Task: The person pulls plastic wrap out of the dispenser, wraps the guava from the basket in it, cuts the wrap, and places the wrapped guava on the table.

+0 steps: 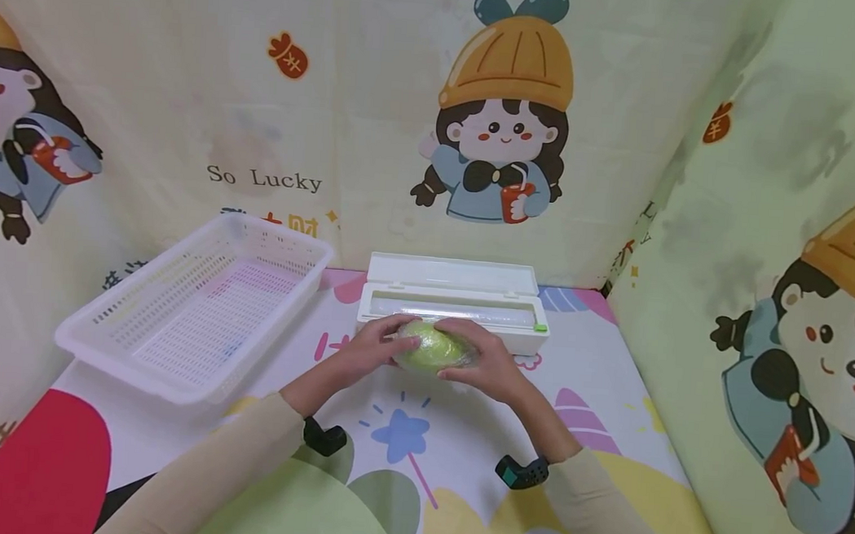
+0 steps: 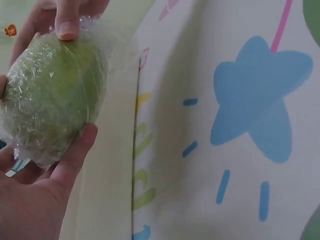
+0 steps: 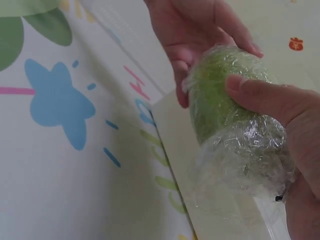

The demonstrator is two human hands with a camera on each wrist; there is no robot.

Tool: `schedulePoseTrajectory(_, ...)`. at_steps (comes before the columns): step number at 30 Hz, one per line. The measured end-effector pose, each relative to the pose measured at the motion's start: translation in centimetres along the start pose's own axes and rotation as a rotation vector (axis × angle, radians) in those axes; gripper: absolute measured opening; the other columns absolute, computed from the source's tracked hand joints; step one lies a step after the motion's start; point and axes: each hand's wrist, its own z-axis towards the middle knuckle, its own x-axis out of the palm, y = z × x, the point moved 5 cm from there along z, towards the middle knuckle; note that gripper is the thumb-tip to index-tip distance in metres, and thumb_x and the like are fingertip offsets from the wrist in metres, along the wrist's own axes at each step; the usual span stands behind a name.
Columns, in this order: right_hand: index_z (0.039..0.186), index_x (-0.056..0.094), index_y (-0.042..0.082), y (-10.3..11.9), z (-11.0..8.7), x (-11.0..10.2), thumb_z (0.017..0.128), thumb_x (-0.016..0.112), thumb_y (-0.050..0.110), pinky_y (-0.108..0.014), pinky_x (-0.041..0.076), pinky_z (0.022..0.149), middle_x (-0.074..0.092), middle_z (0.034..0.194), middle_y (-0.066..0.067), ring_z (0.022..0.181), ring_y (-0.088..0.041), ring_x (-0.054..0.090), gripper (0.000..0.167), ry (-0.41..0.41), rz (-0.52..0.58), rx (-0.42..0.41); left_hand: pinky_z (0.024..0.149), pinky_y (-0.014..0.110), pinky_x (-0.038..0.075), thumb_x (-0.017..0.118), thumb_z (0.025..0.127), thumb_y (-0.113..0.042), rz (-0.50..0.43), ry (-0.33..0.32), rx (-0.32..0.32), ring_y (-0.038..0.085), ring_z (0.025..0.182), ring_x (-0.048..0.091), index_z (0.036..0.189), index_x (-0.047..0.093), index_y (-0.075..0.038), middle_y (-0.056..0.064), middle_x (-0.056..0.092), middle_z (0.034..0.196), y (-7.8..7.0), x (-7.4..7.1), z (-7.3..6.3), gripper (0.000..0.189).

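Both hands hold a green, oval fruit or vegetable (image 1: pixel 431 347) wrapped in clear cling film, raised above the table in front of a white box. My left hand (image 1: pixel 371 349) grips one end, and my right hand (image 1: pixel 491 359) grips the other. In the left wrist view, crinkled film covers the green piece (image 2: pixel 60 90), with fingers and thumb pressed on it from two sides. Loose film (image 3: pixel 220 165) bunches at the right hand's end in the right wrist view. Its exact kind cannot be told through the film.
A white cling film dispenser box (image 1: pixel 529 344) stands behind the hands, lid (image 1: pixel 452 275) raised and a film roll (image 1: pixel 461 311) inside. To the left sits a white perforated plastic basket (image 1: pixel 268 347). A printed cloth (image 1: pixel 461 432) covers the table, and patterned curtains (image 1: pixel 379 92) enclose it.
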Motion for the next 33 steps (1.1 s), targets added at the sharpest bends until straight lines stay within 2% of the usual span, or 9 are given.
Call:
schedulePoseTrajectory(3,0.142,0.046,0.024,-0.2,0.0,0.0,0.07,0.087,0.03,-0.051,0.042,0.107,0.048,0.146,-0.002,0.133,-0.026,0.046,0.082,0.01,-0.021,0.032,0.084,0.041,0.056,0.066,0.09,-0.038,0.023,-0.022,0.054,0.023,0.113,0.061,0.138,0.05,-0.024,0.004,0.055,0.134,-0.3,-0.2,-0.2,0.053)
schedulePoseTrajectory(5,0.145,0.04,0.024,-0.6,-0.1,-0.1,0.072,0.085,0.031,-0.054,0.042,0.106,0.045,0.148,-0.004,0.134,-0.029,0.045,0.086,0.013,-0.01,0.084,0.091,0.043,0.055,0.068,0.09,-0.034,0.021,-0.028,0.099,0.025,0.117,0.059,0.138,0.05,-0.022,0.004,0.054,0.135,-0.6,-0.4,-0.3,0.052)
schedulePoseTrajectory(10,0.148,0.036,0.025,-2.1,-0.7,-0.5,0.083,0.074,0.032,-0.056,0.044,0.103,0.043,0.15,-0.008,0.134,-0.035,0.045,0.076,0.007,0.088,0.22,0.106,0.039,0.046,0.069,0.089,-0.023,0.016,-0.014,0.211,0.025,0.131,0.05,0.139,0.05,-0.02,0.001,0.05,0.141,-1.3,-0.8,-0.8,0.053)
schedulePoseTrajectory(14,0.148,0.037,0.029,-2.6,-0.9,-0.5,0.086,0.07,0.037,-0.046,0.051,0.095,0.046,0.147,-0.01,0.124,-0.035,0.051,0.071,0.023,0.161,0.249,0.105,0.036,0.047,0.07,0.088,-0.019,-0.029,0.025,0.261,0.025,0.134,0.047,0.139,0.05,-0.022,-0.001,0.048,0.142,-1.5,-0.7,-0.9,0.054)
schedulePoseTrajectory(20,0.143,0.045,0.031,-2.2,-1.0,-0.3,0.081,0.076,0.035,-0.034,0.05,0.087,0.049,0.142,-0.008,0.112,-0.027,0.053,0.069,0.047,0.257,0.281,0.094,0.029,0.054,0.071,0.087,-0.016,-0.067,0.095,0.256,0.024,0.128,0.051,0.14,0.048,-0.025,-0.003,0.044,0.145,-1.5,0.1,-0.9,0.058)
schedulePoseTrajectory(23,0.139,0.05,0.029,-2.0,-1.1,-0.3,0.079,0.079,0.032,-0.033,0.05,0.086,0.054,0.138,-0.007,0.111,-0.026,0.053,0.067,0.02,0.249,0.283,0.097,0.029,0.052,0.071,0.087,-0.016,-0.06,0.12,0.25,0.026,0.13,0.048,0.144,0.043,-0.024,-0.001,0.039,0.149,-1.7,0.4,-0.9,0.064)
schedulePoseTrajectory(29,0.14,0.049,0.024,-1.6,-1.1,-0.6,0.076,0.082,0.019,-0.034,0.05,0.086,0.051,0.141,-0.011,0.113,-0.03,0.053,0.072,-0.053,0.225,0.263,0.101,0.036,0.05,0.073,0.085,-0.026,-0.028,0.124,0.156,0.025,0.139,0.039,0.151,0.026,-0.032,-0.003,0.031,0.153,-1.7,0.6,-0.8,0.082)
schedulePoseTrajectory(31,0.141,0.048,0.019,-0.5,-1.0,-1.0,0.076,0.081,0.015,-0.034,0.05,0.085,0.051,0.142,-0.014,0.113,-0.031,0.053,0.073,-0.058,0.21,0.252,0.098,0.037,0.052,0.074,0.084,-0.03,-0.012,0.116,0.132,0.027,0.137,0.041,0.151,0.024,-0.035,-0.005,0.031,0.152,-1.5,0.6,-0.7,0.084)
schedulePoseTrajectory(33,0.142,0.047,0.015,0.8,-1.0,-1.4,0.076,0.081,0.013,-0.034,0.049,0.087,0.05,0.142,-0.016,0.114,-0.032,0.053,0.074,-0.055,0.19,0.249,0.096,0.038,0.053,0.076,0.083,-0.03,-0.01,0.106,0.137,0.028,0.135,0.044,0.15,0.028,-0.036,-0.006,0.033,0.151,-1.6,0.6,-0.7,0.083)
